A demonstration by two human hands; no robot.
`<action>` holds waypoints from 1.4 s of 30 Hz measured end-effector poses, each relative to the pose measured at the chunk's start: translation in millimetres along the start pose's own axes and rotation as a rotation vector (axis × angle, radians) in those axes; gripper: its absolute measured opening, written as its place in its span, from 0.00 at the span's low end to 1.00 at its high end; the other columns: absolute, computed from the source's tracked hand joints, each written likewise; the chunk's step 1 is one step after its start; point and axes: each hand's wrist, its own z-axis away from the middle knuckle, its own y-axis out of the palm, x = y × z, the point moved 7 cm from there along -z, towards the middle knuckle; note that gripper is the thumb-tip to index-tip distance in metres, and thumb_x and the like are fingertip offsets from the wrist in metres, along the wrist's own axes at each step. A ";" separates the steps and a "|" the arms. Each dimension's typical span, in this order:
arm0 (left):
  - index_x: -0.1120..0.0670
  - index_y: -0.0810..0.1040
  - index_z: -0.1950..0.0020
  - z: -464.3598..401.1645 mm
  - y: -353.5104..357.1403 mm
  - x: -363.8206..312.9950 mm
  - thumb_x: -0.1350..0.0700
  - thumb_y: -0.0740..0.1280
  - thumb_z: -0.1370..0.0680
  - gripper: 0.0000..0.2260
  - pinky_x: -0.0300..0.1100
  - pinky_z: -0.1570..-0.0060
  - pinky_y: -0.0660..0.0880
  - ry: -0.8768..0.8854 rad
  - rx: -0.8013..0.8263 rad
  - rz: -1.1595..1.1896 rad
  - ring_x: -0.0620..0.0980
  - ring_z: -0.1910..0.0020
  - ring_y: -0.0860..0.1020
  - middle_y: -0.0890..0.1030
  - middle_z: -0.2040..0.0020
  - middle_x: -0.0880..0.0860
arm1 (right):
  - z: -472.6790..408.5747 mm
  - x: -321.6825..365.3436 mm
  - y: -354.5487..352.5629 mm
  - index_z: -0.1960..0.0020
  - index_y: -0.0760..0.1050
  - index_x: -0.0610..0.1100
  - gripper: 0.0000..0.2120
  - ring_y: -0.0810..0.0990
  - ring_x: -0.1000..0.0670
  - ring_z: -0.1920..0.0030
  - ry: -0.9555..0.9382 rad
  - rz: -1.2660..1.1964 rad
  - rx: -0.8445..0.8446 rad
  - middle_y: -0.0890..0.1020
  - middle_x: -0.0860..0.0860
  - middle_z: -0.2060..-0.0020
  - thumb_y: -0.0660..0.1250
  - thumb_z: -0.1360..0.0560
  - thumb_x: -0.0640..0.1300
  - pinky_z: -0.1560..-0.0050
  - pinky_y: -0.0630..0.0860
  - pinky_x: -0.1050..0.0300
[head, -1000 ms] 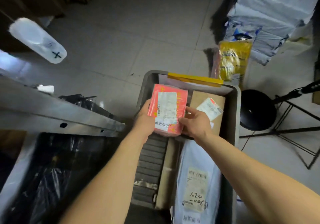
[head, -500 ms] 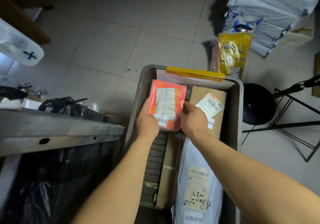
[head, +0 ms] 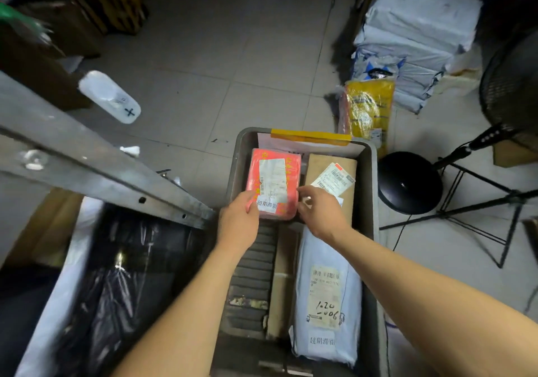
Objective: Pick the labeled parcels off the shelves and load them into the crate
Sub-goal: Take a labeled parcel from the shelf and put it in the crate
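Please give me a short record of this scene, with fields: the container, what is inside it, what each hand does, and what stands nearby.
container: grey crate on the tiled floor
contents: red parcel, brown box, white bag, all labeled
left hand: fingers on the red parcel's near left corner
right hand: fingers at its near right edge
nearby: metal shelf to the left, yellow packet and black stool to the right

Both bare forearms reach forward and slightly inward from the bottom of the view; the left hand [head: 238,221] lies back-up, fingers extended and thumb forward; the right hand [head: 319,211] is beside it, apart, fingers loosely curled and thumb pointing toward the left hand.
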 end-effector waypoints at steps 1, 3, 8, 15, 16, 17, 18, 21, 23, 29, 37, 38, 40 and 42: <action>0.51 0.78 0.26 9.7 -3.7 -6.2 0.55 0.63 0.14 0.16 0.52 0.33 0.76 0.048 0.018 -0.076 0.58 0.33 0.78 0.82 0.32 0.55 | 17.0 7.8 -8.0 0.30 0.79 0.47 0.17 0.82 0.44 0.38 -0.044 0.086 -0.002 0.84 0.46 0.37 0.66 0.17 0.44 0.42 0.80 0.50; 0.53 0.76 0.25 19.9 -4.8 -15.2 0.57 0.61 0.13 0.17 0.51 0.34 0.75 0.118 0.042 -0.227 0.58 0.32 0.77 0.79 0.30 0.56 | 38.5 16.2 -16.2 0.28 0.78 0.47 0.18 0.78 0.42 0.33 -0.104 0.236 0.014 0.82 0.46 0.33 0.65 0.17 0.43 0.36 0.77 0.45; 0.54 0.76 0.26 74.4 3.4 -34.5 0.58 0.62 0.14 0.17 0.53 0.31 0.73 0.288 0.110 -0.396 0.60 0.31 0.75 0.78 0.28 0.57 | 123.0 14.5 -42.2 0.25 0.74 0.49 0.20 0.74 0.44 0.29 -0.100 0.320 -0.081 0.79 0.48 0.29 0.65 0.16 0.43 0.35 0.76 0.49; 0.53 0.77 0.28 159.6 24.3 -70.6 0.57 0.61 0.16 0.16 0.52 0.36 0.72 0.529 0.140 -0.563 0.59 0.33 0.74 0.79 0.31 0.54 | 242.9 -18.2 -59.4 0.23 0.72 0.49 0.21 0.73 0.45 0.30 -0.043 0.294 -0.200 0.78 0.50 0.29 0.64 0.16 0.45 0.33 0.71 0.52; 0.52 0.77 0.28 172.3 29.2 -77.2 0.57 0.61 0.16 0.16 0.52 0.36 0.72 0.570 0.140 -0.587 0.59 0.34 0.75 0.79 0.31 0.54 | 259.5 -23.5 -62.8 0.24 0.73 0.48 0.21 0.73 0.44 0.31 -0.038 0.283 -0.221 0.79 0.49 0.30 0.64 0.16 0.44 0.34 0.71 0.51; 0.52 0.76 0.27 187.8 35.7 -83.3 0.57 0.61 0.16 0.17 0.52 0.35 0.72 0.617 0.140 -0.607 0.59 0.33 0.75 0.79 0.30 0.54 | 278.8 -30.4 -67.0 0.25 0.74 0.47 0.21 0.74 0.42 0.33 -0.029 0.274 -0.250 0.80 0.47 0.32 0.64 0.17 0.43 0.34 0.70 0.50; 0.52 0.76 0.26 206.2 43.5 -89.7 0.56 0.62 0.16 0.18 0.52 0.34 0.72 0.669 0.145 -0.618 0.59 0.33 0.75 0.79 0.30 0.54 | 300.2 -39.2 -71.1 0.26 0.75 0.46 0.20 0.74 0.41 0.34 -0.019 0.259 -0.281 0.80 0.46 0.34 0.65 0.18 0.42 0.35 0.70 0.49; 0.53 0.77 0.27 278.7 73.3 -107.4 0.56 0.63 0.16 0.17 0.55 0.35 0.74 0.816 0.182 -0.620 0.61 0.33 0.75 0.80 0.31 0.54 | 380.7 -76.3 -80.1 0.27 0.76 0.46 0.20 0.74 0.40 0.35 0.034 0.228 -0.389 0.81 0.45 0.36 0.68 0.19 0.43 0.34 0.72 0.47; 0.54 0.77 0.28 335.4 98.2 -113.6 0.56 0.62 0.16 0.16 0.56 0.37 0.74 0.918 0.222 -0.639 0.62 0.34 0.76 0.80 0.33 0.55 | 443.1 -105.6 -79.9 0.28 0.76 0.46 0.20 0.75 0.40 0.35 0.080 0.213 -0.457 0.81 0.46 0.36 0.68 0.19 0.44 0.34 0.71 0.47; 0.55 0.78 0.29 524.4 175.9 -109.9 0.56 0.66 0.17 0.16 0.54 0.39 0.75 1.225 0.430 -0.645 0.61 0.36 0.78 0.81 0.33 0.55 | 652.1 -185.5 -59.2 0.37 0.80 0.45 0.15 0.78 0.40 0.39 0.342 0.126 -0.580 0.83 0.46 0.42 0.65 0.22 0.44 0.35 0.75 0.43; 0.51 0.78 0.27 751.9 277.5 -99.1 0.52 0.62 0.17 0.19 0.57 0.38 0.78 1.661 0.743 -0.735 0.60 0.35 0.79 0.81 0.32 0.51 | 900.9 -251.5 -10.5 0.30 0.80 0.48 0.18 0.76 0.44 0.35 0.767 0.004 -0.945 0.83 0.51 0.36 0.67 0.20 0.45 0.33 0.75 0.50; 0.50 0.76 0.25 781.6 287.4 -101.8 0.52 0.63 0.16 0.19 0.55 0.33 0.76 1.712 0.793 -0.738 0.58 0.31 0.77 0.79 0.28 0.49 | 930.8 -257.7 -3.7 0.32 0.81 0.48 0.17 0.77 0.43 0.37 0.835 -0.014 -1.016 0.84 0.51 0.38 0.67 0.20 0.45 0.35 0.76 0.50; 0.50 0.73 0.22 839.0 306.9 -104.7 0.52 0.63 0.16 0.21 0.52 0.29 0.72 1.804 0.892 -0.724 0.55 0.28 0.74 0.76 0.25 0.48 | 990.2 -264.4 8.0 0.35 0.83 0.47 0.16 0.79 0.41 0.40 0.969 -0.035 -1.128 0.85 0.50 0.42 0.68 0.22 0.43 0.39 0.77 0.49; 0.53 0.79 0.27 894.9 321.8 -107.3 0.54 0.65 0.19 0.19 0.53 0.35 0.78 1.891 0.990 -0.653 0.58 0.35 0.80 0.81 0.31 0.51 | 1044.4 -264.4 16.5 0.33 0.81 0.46 0.17 0.78 0.42 0.38 1.097 -0.040 -1.170 0.84 0.49 0.40 0.69 0.22 0.42 0.37 0.76 0.50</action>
